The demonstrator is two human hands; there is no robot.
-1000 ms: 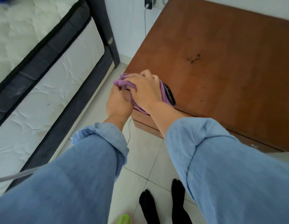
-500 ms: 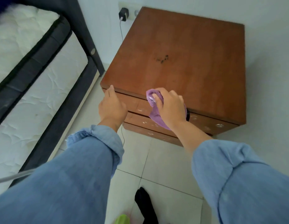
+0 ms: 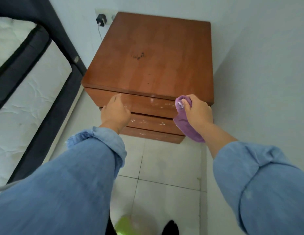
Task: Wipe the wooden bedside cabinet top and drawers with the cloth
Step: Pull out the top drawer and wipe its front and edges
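At cabinet (image 3: pixel 148 65) front edge | right hand (image 3: pixel 197 111) grips cloth (image 3: pixel 187 126) | left hand (image 3: pixel 114 112) loosely curled, empty

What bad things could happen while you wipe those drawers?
The cloth hangs loose below the right hand, so much of it may miss the white marks on the drawers.

The left hand rests by the gap between two drawers; fingers could get pinched if one slides.

A green thing, too blurry to name, sits near the feet and might be kicked.
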